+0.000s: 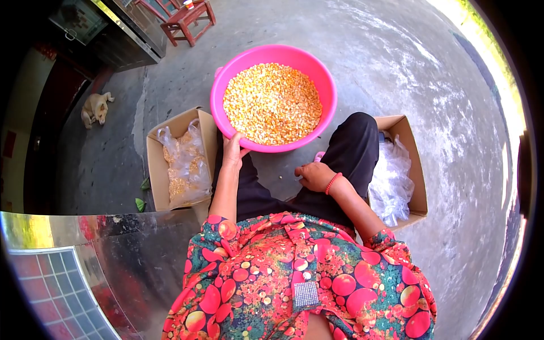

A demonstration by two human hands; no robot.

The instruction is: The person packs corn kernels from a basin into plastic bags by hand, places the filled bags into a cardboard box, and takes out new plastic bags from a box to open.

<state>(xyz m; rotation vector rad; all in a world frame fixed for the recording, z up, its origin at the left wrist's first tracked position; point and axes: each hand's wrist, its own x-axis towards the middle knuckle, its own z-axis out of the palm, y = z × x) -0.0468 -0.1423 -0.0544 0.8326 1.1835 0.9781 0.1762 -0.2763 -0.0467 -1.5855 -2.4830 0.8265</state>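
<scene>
A pink basin (330, 96) full of yellow corn kernels (273, 103) is in front of me, beyond my knees. My left hand (233, 148) grips its near left rim, fingers at the edge. My right hand (315, 174) rests by my right knee, apart from the basin, its fingers curled closed. What those fingers hold, if anything, is hidden. Just beyond them shows a small pink item (319, 156), mostly covered by the leg. One pale speck, perhaps a kernel (280, 177), lies on the floor between my legs.
At my left stands a cardboard box (157, 170) with kernels and clear plastic bags. Another cardboard box (418, 175), holding clear plastic bags, is at my right. A red wooden chair (184, 22) stands at the back left; a dog (95, 109) lies near the doorway.
</scene>
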